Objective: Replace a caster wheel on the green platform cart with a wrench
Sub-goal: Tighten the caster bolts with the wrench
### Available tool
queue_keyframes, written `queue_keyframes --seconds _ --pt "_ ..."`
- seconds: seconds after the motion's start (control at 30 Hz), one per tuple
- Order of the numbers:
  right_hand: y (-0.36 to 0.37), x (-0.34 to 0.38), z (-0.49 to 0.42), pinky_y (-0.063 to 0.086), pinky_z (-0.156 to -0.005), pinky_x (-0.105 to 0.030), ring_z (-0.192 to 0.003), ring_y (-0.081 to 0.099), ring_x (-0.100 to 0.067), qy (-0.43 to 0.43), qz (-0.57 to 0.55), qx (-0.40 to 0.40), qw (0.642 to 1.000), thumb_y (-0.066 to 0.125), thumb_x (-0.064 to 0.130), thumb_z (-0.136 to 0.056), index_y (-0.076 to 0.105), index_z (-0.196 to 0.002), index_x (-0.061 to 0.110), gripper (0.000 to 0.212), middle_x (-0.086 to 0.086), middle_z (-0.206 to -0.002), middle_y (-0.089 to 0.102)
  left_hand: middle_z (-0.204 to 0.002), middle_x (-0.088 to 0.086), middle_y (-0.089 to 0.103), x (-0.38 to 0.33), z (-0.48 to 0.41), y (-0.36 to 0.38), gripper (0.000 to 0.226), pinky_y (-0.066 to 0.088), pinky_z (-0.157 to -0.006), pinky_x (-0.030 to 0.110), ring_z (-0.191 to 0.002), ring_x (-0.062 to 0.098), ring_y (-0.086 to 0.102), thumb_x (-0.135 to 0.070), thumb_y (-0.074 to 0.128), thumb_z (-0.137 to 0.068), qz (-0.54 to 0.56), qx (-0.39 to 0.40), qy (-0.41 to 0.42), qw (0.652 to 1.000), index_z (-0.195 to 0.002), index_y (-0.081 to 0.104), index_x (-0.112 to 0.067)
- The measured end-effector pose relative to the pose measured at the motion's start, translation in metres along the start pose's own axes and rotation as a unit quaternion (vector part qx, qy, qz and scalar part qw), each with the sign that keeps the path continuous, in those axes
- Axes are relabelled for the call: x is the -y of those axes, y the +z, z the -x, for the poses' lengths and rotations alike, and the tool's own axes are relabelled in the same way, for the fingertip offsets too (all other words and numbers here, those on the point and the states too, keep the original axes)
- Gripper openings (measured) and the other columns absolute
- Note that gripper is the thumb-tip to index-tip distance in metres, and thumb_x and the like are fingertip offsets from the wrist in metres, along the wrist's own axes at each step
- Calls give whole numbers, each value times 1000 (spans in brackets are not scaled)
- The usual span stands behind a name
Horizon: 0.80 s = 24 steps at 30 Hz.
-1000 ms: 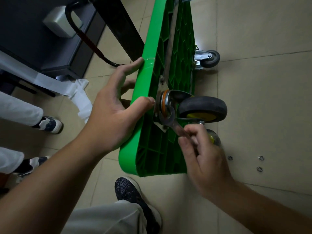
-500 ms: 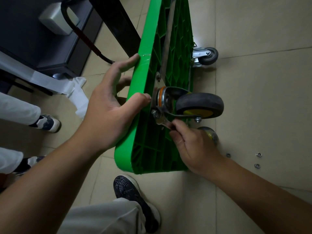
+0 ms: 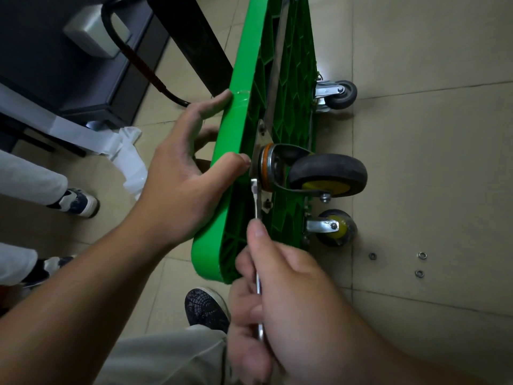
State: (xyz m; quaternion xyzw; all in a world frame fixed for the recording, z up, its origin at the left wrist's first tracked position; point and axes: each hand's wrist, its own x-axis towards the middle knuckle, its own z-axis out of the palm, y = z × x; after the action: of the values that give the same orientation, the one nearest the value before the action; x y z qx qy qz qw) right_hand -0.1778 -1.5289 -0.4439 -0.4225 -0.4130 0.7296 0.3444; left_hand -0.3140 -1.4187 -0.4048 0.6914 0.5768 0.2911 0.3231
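The green cart [image 3: 241, 129] stands tipped on its long edge on the floor, its ribbed plastic underside facing right. The left hand [image 3: 180, 176] grips its upper rim, with the thumb on the underside. A large caster wheel [image 3: 327, 173] with a black tyre and yellow hub sticks out sideways from a metal plate [image 3: 263, 140] on that underside, held in a dark fork with an orange ring at its base. The slim silver wrench [image 3: 256, 201] has its head against the plate's near end, beside the ring. Its handle runs back into the right hand [image 3: 291, 301], which is curled round it.
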Motion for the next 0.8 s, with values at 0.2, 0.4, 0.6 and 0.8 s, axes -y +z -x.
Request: queue_keyframes --seconds 0.2,0.4,0.6,0.8 --pt "16 -16 23 34 -49 -16 -50 49 1 -65 116 -77 988 14 89 -75 50 -85 38 63 10 -54 52 -132 -1 64 0 -1 -3 80 64 -74 34 -92 15 75 -47 65 -78 19 13 -5 1000 -152 43 -30" --pt "-44 -55 -41 30 -37 -13 -43 42 -5 -230 315 -163 906 26 54 -106 44 -94 29 33 17 -56 35 -129 -5 65 0 0 -1 80 64 -68 34 -88 17 77 -46 66 -78 32 15 -10 999 -153 42 -31" --pt "-70 -57 -71 29 -38 -21 -46 34 -4 -275 385 -181 862 23 53 -106 44 -97 27 35 18 -63 37 -129 -2 66 1 0 -1 80 64 -69 35 -88 18 76 -46 66 -77 34 12 -9 999 -152 42 -31" --pt "-76 -59 -84 26 -47 -13 -47 36 1 -242 387 -121 881 25 56 -102 54 -101 21 45 21 -58 36 -129 -1 66 2 0 -1 80 64 -68 34 -88 19 77 -44 65 -78 35 13 -9 999 -153 42 -30"
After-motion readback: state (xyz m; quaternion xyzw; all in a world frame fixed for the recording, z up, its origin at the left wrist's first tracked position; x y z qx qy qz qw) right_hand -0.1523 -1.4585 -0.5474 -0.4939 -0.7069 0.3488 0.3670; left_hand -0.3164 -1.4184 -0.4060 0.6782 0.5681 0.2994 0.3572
